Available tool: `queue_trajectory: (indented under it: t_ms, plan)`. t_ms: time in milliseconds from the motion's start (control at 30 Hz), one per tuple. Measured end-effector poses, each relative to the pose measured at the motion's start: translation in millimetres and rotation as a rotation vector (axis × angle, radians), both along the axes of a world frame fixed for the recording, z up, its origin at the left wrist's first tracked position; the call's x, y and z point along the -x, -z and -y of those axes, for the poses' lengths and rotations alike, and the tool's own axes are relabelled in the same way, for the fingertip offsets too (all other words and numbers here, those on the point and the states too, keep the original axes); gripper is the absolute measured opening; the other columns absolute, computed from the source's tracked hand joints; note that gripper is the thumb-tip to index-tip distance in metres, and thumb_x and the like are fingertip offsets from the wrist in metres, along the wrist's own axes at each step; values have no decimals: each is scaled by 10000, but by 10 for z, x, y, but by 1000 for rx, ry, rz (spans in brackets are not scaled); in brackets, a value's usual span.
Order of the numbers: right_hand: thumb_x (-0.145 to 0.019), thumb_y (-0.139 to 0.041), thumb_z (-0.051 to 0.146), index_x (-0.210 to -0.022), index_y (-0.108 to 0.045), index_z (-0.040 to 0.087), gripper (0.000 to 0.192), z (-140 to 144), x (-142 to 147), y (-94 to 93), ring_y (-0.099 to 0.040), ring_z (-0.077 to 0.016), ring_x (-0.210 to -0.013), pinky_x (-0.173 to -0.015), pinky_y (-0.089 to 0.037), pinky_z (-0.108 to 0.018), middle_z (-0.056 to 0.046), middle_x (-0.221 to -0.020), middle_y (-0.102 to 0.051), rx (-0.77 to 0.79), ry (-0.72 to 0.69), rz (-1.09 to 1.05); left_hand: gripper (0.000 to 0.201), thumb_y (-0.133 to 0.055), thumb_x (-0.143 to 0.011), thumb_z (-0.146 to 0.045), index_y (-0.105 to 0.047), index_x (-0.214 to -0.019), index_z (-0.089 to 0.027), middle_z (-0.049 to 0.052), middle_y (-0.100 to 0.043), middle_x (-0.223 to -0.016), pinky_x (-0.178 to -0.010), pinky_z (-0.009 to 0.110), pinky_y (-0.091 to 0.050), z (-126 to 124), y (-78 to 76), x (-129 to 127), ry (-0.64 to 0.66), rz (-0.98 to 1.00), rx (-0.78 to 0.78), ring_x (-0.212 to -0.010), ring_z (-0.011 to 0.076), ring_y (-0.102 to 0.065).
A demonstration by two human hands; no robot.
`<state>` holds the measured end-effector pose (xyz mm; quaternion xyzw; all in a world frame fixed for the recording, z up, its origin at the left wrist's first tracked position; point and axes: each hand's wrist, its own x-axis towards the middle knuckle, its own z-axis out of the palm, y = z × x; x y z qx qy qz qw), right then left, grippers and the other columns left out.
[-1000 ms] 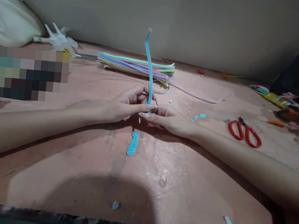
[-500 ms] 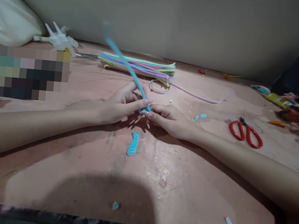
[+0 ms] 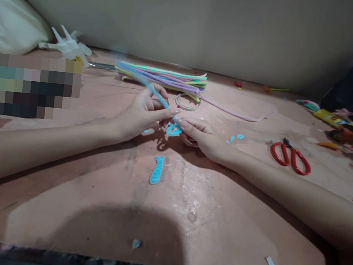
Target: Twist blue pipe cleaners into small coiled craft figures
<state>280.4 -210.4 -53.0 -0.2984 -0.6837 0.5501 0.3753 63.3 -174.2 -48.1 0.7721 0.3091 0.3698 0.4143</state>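
Note:
Between both hands is a light blue pipe cleaner (image 3: 174,130), its near end bent into a small loop. My left hand (image 3: 148,113) pinches its straight length between thumb and fingers; the far tip is smeared by motion. My right hand (image 3: 203,136) is closed on the looped end, thumb on top. On the table just below the hands lies a flat blue fish-shaped piece (image 3: 157,170). Some small blue scraps (image 3: 240,136) are to the right of my right hand.
A bundle of pastel pipe cleaners (image 3: 163,79) lies behind the hands, beside a ring (image 3: 188,102). Red-handled cutters (image 3: 290,157) rest to the right. White glue bottles (image 3: 70,47) and a pale bag (image 3: 15,21) are at the back left. Craft bits (image 3: 336,121) crowd the right.
The pipe cleaner's free length has swung lower to the left. Its looped end now shows between the hands, and my right hand has shifted slightly to the right.

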Motion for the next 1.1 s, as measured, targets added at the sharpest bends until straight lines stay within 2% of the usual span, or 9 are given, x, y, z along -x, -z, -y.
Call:
queue_trajectory:
  t_ms: [100, 200, 300, 467, 567, 633, 700, 767, 1100]
  plan:
    - [-1027, -645, 641, -694, -501, 213, 560, -13, -2, 3, -245, -93, -536, -511, -172, -279, 69, -587, -348, 66, -7, -26, 629, -708, -1036, -512, -274, -1415, -262, 85, -692, -1305, -878, 383, -581, -189, 51, 51, -186, -116, -291, -1193, 239, -693]
    - [-1048, -624, 545, -736, -524, 206, 472, -34, 0, 11, -216, -94, -537, -510, -159, -274, 76, -608, -321, 152, -46, -69, 1022, -841, -934, -588, -157, -1599, -222, 189, -397, -1693, -1228, 518, -413, -265, -17, 105, -382, -170, -630, -1584, 359, -370]
    - [-1056, -610, 497, -755, -515, 204, 431, -49, -1, 15, -205, -99, -554, -521, -174, -265, 72, -629, -314, 183, -101, -95, 1142, -839, -921, -645, -144, -1687, -164, 191, -167, -1820, -1370, 518, -176, -213, -178, 121, -420, -249, -781, -1680, 375, -143]
    - [-1080, -548, 472, -715, -404, 221, 465, -28, 4, -5, -161, -113, -567, -529, -198, -259, 59, -659, -261, 275, -143, -146, 1156, -789, -959, -642, -156, -1701, -21, 281, -139, -1822, -1392, 494, -97, -141, -324, 135, -441, -399, -948, -1701, 366, -101]
    - [-1063, -503, 358, -688, -335, 228, 432, -4, 10, -39, -129, -122, -556, -519, -191, -271, 51, -665, -209, 373, -134, -200, 598, -582, -1125, -424, -414, -1607, -112, 188, -511, -1667, -1341, 509, -226, -143, -270, 152, -256, -439, -1079, -1584, 310, -415]
    - [-1040, -499, 300, -675, -312, 227, 416, 8, 9, -61, -120, -123, -547, -520, -193, -275, 51, -654, -179, 386, -139, -253, 332, -401, -1165, -300, -610, -1376, -151, 121, -756, -1284, -1101, 415, -469, -130, -194, 141, -39, -459, -1046, -1187, 241, -696]
    - [-1039, -498, 288, -662, -314, 223, 424, 16, 8, -77, -127, -122, -539, -525, -201, -276, 49, -642, -181, 375, -136, -278, 312, -382, -1141, -309, -658, -1178, -168, 85, -750, -966, -734, 346, -473, -94, -114, 115, 79, -486, -1008, -789, 210, -662]
    - [-1057, -493, 312, -657, -333, 220, 441, 22, 12, -85, -142, -120, -533, -527, -208, -277, 46, -635, -209, 365, -118, -281, 277, -461, -1096, -378, -652, -1133, -182, 67, -694, -876, -576, 354, -331, -27, -62, 84, 53, -540, -1035, -635, 196, -531]
    - [-997, -626, 737, -660, -349, 234, 666, 48, 143, 24, -210, -109, -549, -517, -250, -266, 66, -612, -258, 186, 97, -226, 259, -432, -969, -94, -678, -1036, -138, 73, -677, -839, -530, 352, -217, 623, -263, -93, -151, -1049, -920, -565, 175, -488]
